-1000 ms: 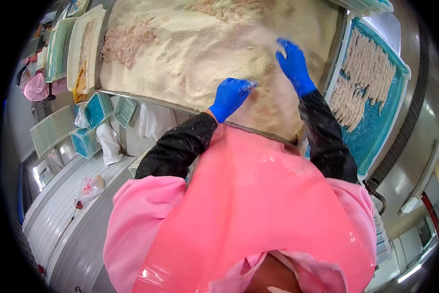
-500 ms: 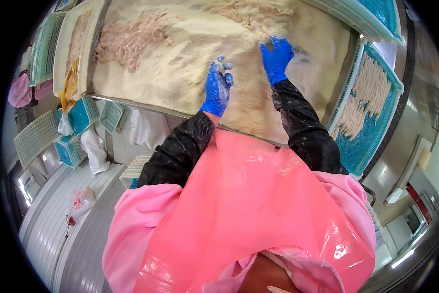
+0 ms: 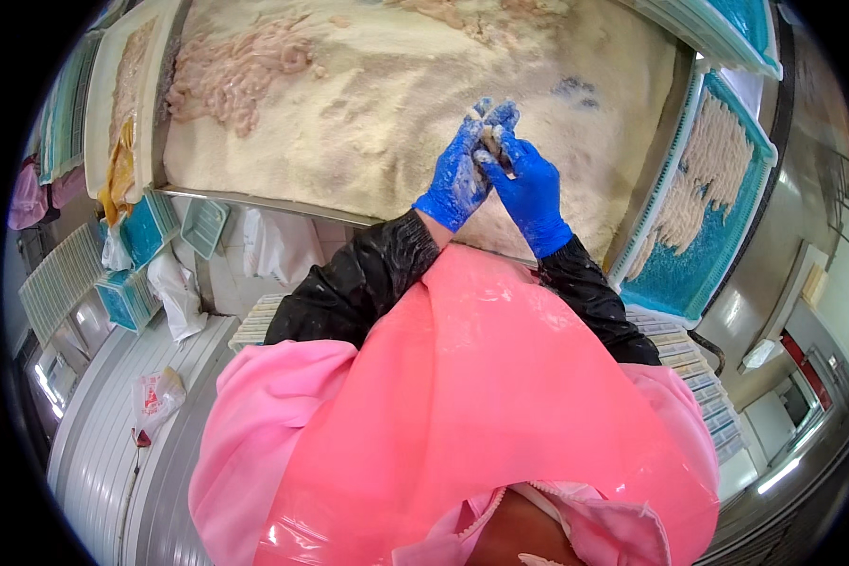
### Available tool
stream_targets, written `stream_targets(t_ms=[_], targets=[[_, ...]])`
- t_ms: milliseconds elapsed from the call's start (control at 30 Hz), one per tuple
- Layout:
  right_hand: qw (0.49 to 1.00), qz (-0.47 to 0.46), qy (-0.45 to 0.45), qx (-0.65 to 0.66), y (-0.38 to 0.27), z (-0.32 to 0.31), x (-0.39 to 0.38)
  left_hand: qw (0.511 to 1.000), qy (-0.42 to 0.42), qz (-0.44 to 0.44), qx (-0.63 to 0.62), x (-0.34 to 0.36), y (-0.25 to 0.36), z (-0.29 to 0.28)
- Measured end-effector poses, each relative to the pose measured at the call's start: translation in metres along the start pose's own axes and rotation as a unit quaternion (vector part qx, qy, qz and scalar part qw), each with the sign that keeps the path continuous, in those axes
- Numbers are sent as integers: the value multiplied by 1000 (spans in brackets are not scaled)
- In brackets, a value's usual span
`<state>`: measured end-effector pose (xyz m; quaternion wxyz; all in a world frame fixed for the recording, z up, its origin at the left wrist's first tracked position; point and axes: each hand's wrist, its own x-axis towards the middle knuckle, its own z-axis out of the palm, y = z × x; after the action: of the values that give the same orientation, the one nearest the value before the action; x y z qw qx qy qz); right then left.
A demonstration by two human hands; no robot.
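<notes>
In blue, crumb-dusted gloves, my left hand (image 3: 454, 184) and my right hand (image 3: 530, 193) meet above the wide metal-edged tray (image 3: 264, 201). Between their curled fingers is a small coated strip of raw meat (image 3: 487, 143), mostly covered by the fingers. Pale yellow crumbs (image 3: 368, 123) spread over the tray beneath them. A pile of pink raw meat strips (image 3: 240, 75) lies on the crumbs at the far left. More raw meat (image 3: 471, 14) shows at the far edge, beyond my hands.
To the right, a blue-lined basket (image 3: 693, 274) holds rows of coated strips (image 3: 698, 179). Another basket (image 3: 745, 24) stands at the far right. A white tub (image 3: 103, 104) with a yellow cloth (image 3: 119, 179) adjoins the left side. Stacked crates (image 3: 61, 292) and white bags (image 3: 174, 292) lie below left.
My right hand has drawn back from the far crumbs toward me, and my left hand has shifted right. They now come together with a strip between the fingers.
</notes>
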<state>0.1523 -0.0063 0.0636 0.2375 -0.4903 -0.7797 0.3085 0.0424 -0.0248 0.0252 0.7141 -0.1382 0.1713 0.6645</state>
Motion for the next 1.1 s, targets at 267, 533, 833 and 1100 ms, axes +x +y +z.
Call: stream_targets(t_ms=[267,533,833,1100], targets=[[959,134,43,246,21,-2,-3,996,-62,-51,-48,-6,-14,11],[974,-34,195,112,78,-5,82,998,-47,-2,35,-1,6,-13],[986,-33,150,-60,118,44,146,999,16,22,31,-4,40,-21],[975,152,95,133,137,23,55,989,147,7,-18,3,43,-14]])
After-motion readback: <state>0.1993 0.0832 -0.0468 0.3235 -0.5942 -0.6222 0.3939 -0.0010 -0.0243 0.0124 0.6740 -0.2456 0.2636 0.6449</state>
